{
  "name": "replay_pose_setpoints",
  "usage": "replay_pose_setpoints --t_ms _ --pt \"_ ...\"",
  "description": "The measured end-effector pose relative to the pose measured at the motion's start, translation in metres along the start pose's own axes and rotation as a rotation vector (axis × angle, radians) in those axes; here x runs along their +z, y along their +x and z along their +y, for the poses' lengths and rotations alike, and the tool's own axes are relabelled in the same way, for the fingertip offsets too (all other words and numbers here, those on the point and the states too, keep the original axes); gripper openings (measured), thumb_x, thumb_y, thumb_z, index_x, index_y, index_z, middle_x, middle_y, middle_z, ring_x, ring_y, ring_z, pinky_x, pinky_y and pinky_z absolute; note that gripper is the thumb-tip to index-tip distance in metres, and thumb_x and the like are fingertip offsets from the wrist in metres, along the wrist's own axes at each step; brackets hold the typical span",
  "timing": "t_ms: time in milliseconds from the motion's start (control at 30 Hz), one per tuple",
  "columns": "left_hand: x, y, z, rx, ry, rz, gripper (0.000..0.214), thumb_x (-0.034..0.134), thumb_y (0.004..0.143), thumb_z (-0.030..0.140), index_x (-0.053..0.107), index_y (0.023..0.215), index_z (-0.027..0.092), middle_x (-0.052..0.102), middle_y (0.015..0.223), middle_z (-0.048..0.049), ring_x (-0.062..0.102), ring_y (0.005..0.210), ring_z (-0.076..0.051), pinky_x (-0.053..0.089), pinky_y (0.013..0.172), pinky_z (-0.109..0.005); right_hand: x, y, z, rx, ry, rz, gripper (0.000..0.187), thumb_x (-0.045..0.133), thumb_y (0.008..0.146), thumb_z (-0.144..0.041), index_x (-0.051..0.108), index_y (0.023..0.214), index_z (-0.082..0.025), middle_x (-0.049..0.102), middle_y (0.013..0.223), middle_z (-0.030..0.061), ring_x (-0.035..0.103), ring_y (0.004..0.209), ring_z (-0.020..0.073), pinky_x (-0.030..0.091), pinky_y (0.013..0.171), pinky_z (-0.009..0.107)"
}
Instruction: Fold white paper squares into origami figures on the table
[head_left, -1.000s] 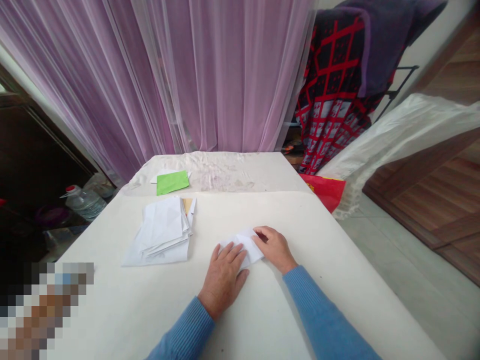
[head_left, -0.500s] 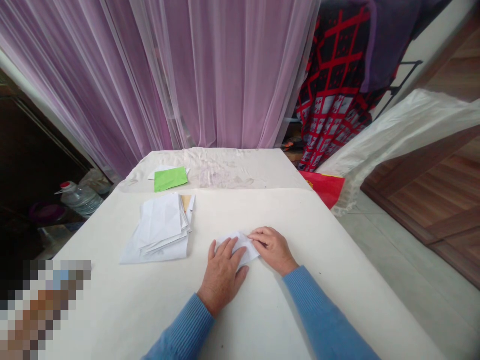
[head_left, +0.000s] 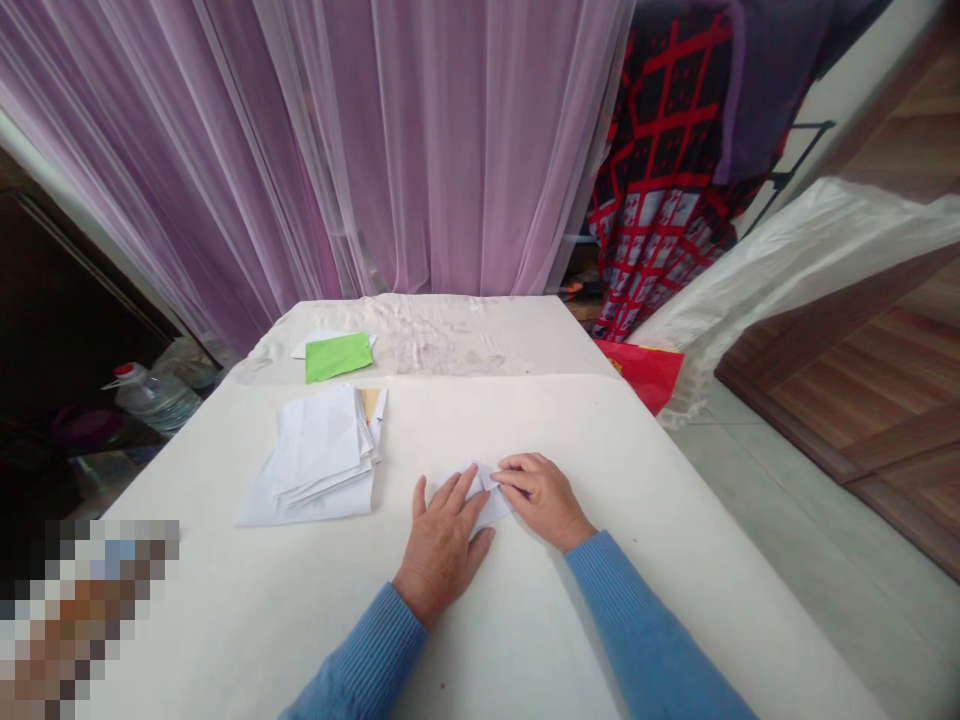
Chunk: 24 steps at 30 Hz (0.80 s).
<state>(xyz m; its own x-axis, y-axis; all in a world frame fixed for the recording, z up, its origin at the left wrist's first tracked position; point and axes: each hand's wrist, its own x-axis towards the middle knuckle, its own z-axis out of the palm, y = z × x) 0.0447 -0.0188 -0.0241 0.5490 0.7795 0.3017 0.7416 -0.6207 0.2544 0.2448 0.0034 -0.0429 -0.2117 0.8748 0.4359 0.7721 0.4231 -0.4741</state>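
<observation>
A small piece of white paper [head_left: 495,508] lies on the table between my hands, with a folded flap near its far right part. My left hand [head_left: 444,535] rests flat on the paper's left side, fingers spread, covering much of it. My right hand [head_left: 544,497] pinches the flap's edge between thumb and fingertips at the paper's right. To the left sits a stack of white paper sheets [head_left: 319,440], loosely piled, on a larger white sheet. A tan piece shows at the stack's upper right.
A bright green paper [head_left: 337,357] lies farther back on the white-covered table [head_left: 570,620]. Beyond the right edge are a red bag [head_left: 649,375] and a hanging white cloth. A plastic bottle [head_left: 157,395] stands past the left edge. Purple curtains [head_left: 450,150] hang behind.
My right fingertips have drawn the paper's edge slightly leftward, and a fold now shows by the left fingers. My left hand stays flat on the paper. The view has shifted a little.
</observation>
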Motion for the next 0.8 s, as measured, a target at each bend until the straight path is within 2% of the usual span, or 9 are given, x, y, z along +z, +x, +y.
replay_pose_setpoints --t_ms 200,800 --pt "0.0023 -0.0003 -0.0012 -0.003 -0.031 -0.003 0.035 0.054 0.089 0.033 0.058 0.123 0.028 0.056 0.138 -0.0058 0.049 0.129 -0.029 0.011 0.116 -0.061 -0.0007 -0.0002 0.0001 -0.005 -0.029 -0.024 0.030 0.057 0.083 -0.012 0.075 0.098 -0.031 0.069 0.099 0.0036 0.059 0.094 0.0195 0.048 0.084 0.034" --pt "0.0040 -0.0008 -0.0008 -0.002 0.001 0.032 0.035 0.055 0.089 0.039 0.059 0.123 0.028 0.059 0.136 -0.0049 0.051 0.127 -0.027 0.012 0.116 -0.058 -0.0036 -0.0058 -0.0040 -0.049 -0.050 -0.019 0.031 0.060 0.082 -0.013 0.075 0.099 -0.034 0.068 0.107 0.0033 0.057 0.099 0.0205 0.046 0.086 0.036"
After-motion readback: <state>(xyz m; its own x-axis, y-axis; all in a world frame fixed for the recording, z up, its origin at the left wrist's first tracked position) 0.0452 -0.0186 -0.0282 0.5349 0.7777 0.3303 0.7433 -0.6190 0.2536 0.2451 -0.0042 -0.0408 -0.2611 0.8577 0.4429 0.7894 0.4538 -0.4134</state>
